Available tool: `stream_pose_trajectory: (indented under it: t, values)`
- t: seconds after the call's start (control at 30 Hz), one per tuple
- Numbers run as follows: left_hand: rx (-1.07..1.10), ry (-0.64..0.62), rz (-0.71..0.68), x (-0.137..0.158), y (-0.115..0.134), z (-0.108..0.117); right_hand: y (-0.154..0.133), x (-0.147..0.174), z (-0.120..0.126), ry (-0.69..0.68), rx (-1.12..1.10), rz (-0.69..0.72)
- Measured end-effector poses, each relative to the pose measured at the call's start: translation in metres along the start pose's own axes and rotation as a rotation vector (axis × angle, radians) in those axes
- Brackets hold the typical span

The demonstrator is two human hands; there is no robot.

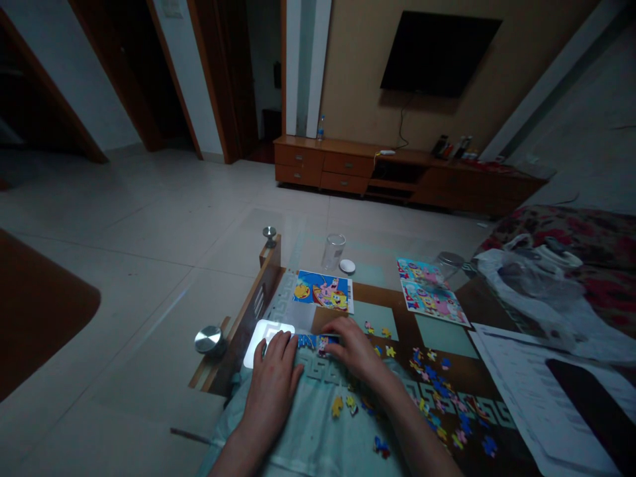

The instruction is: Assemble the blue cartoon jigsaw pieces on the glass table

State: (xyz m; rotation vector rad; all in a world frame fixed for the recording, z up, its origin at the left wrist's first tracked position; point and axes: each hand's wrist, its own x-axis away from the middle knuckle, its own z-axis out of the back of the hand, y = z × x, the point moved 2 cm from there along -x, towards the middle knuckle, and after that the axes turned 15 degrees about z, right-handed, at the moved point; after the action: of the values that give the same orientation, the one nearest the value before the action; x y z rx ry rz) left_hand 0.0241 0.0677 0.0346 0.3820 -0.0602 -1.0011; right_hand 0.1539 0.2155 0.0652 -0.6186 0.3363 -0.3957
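Observation:
A short strip of joined jigsaw puzzle pieces [307,341], blue with a pink figure, lies between my two hands near the table's front. My left hand [275,377] rests flat, fingers stretched out, over the edge of a white square panel [256,344] and beside the strip's left end. At the strip's right end, the thumb and curled fingers of my right hand [356,351] close around a puzzle piece [322,346]; the exact contact is partly hidden. Loose puzzle pieces [437,387] are scattered to the right, with a few yellow ones [338,405] nearer my body.
A cartoon picture card [324,291] lies ahead, with two more picture sheets [432,301] to its right. Beyond stand a clear jar [333,252], a white lid [347,266] and another clear container [450,263]. Papers [541,391], a dark phone [591,404] and a plastic bag [541,291] occupy the right.

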Motion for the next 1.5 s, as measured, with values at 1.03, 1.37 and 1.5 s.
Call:
stream_pose_trajectory:
  t: [1.03,1.37,1.5]
  values:
    - [-0.173,-0.260,0.156,0.005,0.022,0.005,-0.014,0.022,-0.017,0.123,0.116,-0.023]
    - [-0.172,-0.203,0.111,0.008,0.017,0.004,-0.024,0.016,-0.041,0.058,0.234,0.138]
    - [-0.129,-0.185,0.064,0.007,0.013,0.005,-0.021,0.016,-0.049,0.037,0.290,0.178]
